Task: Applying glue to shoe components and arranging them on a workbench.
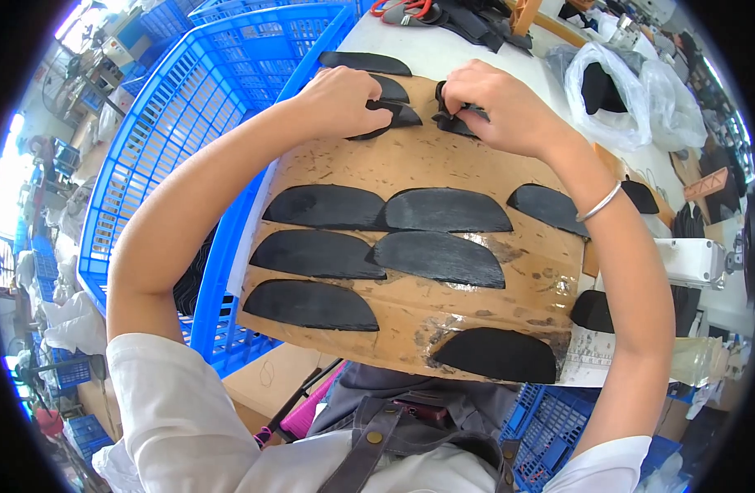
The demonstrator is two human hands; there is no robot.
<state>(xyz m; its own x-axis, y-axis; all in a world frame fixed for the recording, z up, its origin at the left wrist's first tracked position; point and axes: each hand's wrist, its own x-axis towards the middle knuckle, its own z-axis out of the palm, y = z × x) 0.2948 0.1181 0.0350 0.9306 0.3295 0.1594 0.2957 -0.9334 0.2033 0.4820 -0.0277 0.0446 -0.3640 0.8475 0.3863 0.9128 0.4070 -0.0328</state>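
Black half-moon pieces, some with a shiny wet-looking face, lie in rows on a stained brown cardboard sheet [328, 168]. At the sheet's far edge my left hand [340, 103] is closed, pinching the end of a black half-moon piece [406, 117]. Beyond it are two more such pieces, one of them a long piece [366, 62]. To the right, my right hand [501, 107] pinches a folded black piece [455, 125], partly hidden by the fingers. Nearer me are a shiny half-moon piece [448, 210] and a matte one [499, 356] at the front edge.
A large blue plastic crate [229, 246] stands along the left side of the cardboard. Red-handled scissors [404, 10] and black scraps lie at the far edge. Clear plastic bags [607, 99] and a white machine part [691, 261] are at the right.
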